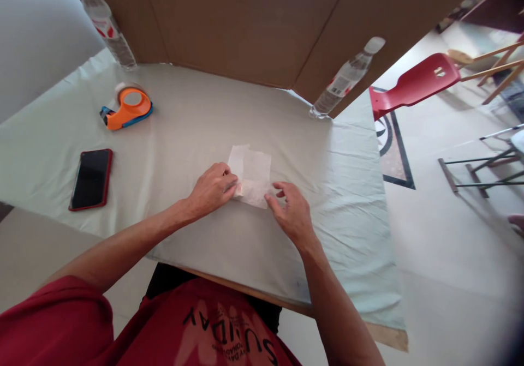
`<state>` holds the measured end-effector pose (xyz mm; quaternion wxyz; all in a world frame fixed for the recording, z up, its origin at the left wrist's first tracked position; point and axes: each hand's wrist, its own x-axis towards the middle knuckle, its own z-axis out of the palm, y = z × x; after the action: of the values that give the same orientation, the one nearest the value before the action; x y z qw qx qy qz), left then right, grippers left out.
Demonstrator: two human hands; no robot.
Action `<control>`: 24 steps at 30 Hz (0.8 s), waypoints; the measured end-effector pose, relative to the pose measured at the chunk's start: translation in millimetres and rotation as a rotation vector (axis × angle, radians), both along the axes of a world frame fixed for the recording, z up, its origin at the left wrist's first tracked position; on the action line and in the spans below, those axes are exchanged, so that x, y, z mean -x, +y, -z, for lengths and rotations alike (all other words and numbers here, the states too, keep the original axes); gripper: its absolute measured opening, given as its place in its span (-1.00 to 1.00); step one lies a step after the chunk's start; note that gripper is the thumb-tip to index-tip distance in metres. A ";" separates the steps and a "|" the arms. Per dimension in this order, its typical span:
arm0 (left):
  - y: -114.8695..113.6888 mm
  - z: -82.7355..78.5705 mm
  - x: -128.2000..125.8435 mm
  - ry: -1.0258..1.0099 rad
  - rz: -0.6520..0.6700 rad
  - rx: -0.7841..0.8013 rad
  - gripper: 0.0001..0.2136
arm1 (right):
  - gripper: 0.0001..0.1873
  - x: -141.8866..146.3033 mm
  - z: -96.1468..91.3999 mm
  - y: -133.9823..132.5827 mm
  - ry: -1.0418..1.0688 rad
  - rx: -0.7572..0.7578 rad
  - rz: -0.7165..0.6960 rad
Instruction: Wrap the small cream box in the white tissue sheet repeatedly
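A thin white sheet of tissue paper (257, 171), creased and uneven at its top edge, lies flat on the cloth-covered table. My left hand (213, 189) is at the sheet's lower left, thumb and bent fingers closed on its edge. By those fingertips is a small pale patch (240, 189) with a faint reddish mark; whether it is a fold or a separate small piece, I cannot tell. My right hand (291, 209) is at the sheet's lower right corner. Its fingers are curved and apart, holding nothing, with the thumb close to or touching the paper's edge.
An orange and blue tape dispenser (130, 107) and a phone with a red case (90, 179) lie to the left. Clear bottles, one left (107, 25) and one right (346, 78), stand before a brown cardboard panel (229, 22). A red chair (421, 82) is beyond the table's right side.
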<state>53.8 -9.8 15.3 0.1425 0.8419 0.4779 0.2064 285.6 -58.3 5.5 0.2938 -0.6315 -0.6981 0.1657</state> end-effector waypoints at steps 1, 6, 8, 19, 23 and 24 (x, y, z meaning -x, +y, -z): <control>-0.6 2.6 0.5 -0.010 0.022 -0.031 -0.83 | -0.61 -3.7 2.6 -2.5 0.013 0.080 0.036; -6.4 9.1 -2.2 -0.027 0.051 -0.046 -0.81 | -0.44 6.9 9.2 -1.5 0.026 0.275 0.108; -11.0 9.3 -3.8 0.006 0.040 -0.062 -0.82 | -0.36 14.8 10.9 2.8 -0.004 0.279 0.127; -14.3 18.6 -3.5 0.010 0.033 -0.346 -0.86 | -0.29 19.9 9.1 13.8 -0.025 0.352 0.203; -13.5 26.9 -3.5 -0.092 0.024 -0.415 -0.84 | -0.31 26.8 9.8 21.3 0.018 0.395 0.219; -13.5 29.0 -3.4 -0.117 0.020 -0.425 -0.84 | -0.32 26.1 10.8 21.6 0.030 0.381 0.234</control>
<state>57.2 -23.3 -13.7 -0.0088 0.8442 0.4064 0.3495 259.4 -36.7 -5.3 0.1967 -0.7498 -0.5716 0.2689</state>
